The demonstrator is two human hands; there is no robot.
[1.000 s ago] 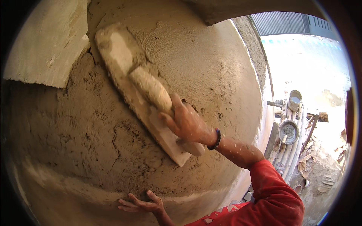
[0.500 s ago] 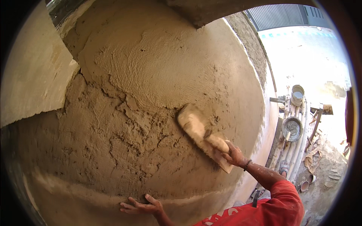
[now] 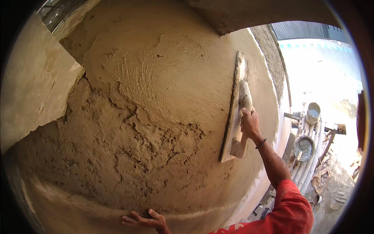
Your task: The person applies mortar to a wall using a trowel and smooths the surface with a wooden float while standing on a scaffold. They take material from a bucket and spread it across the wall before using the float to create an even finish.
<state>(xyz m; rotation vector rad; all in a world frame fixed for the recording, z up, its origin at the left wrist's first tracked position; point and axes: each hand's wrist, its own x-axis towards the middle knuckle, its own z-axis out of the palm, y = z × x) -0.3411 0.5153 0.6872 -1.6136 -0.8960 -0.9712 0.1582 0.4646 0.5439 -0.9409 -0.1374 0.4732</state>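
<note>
My right hand [image 3: 250, 124] is closed round the handle of a long wooden plastering float [image 3: 235, 132]. The float stands nearly upright against the right part of a wall [image 3: 175, 82] coated in wet, brown-grey plaster. Mortar clings along its left edge. Left of the float the plaster is smooth and rippled higher up, while the lower middle is rough, cracked and lumpy. At the bottom, my left hand [image 3: 145, 220] rests with fingers spread on the wall near a ledge-like band; it holds nothing.
A bare concrete slab [image 3: 39, 82] juts in at the left, and a dark beam [image 3: 265, 17] overhangs the top. Down at the right, a bucket [image 3: 313, 113] and a round mortar pan [image 3: 304, 149] stand on bamboo poles [image 3: 302, 175]. Rubble lies on the ground [image 3: 331, 191] beyond.
My right hand has carried the float up and to the right, turning it from a slant to nearly upright. My left hand stays at about the same place on the wall.
</note>
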